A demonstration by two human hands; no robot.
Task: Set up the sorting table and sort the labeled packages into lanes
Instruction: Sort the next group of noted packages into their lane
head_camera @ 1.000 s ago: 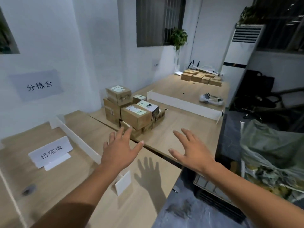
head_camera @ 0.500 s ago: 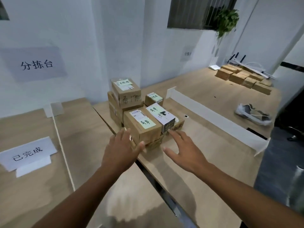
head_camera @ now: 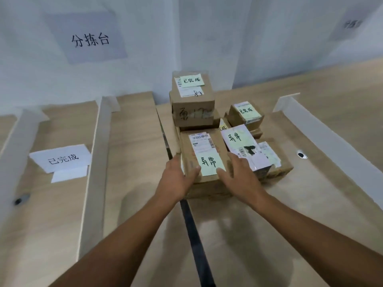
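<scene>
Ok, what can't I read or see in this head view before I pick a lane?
All head view:
far-right wall sign: blurred, unreadable.
yellow note between the stacked boxes: mostly covered by the white box.
low box under the front box: top covered, any label unseen.
table left of the leftmost divider: cut off by the frame edge.

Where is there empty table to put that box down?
Bare wood lies between the middle divider and the box pile, and between the pile and the right divider. The lane with the paper sign has room nearer you. The pile around the held box is crowded.
</scene>
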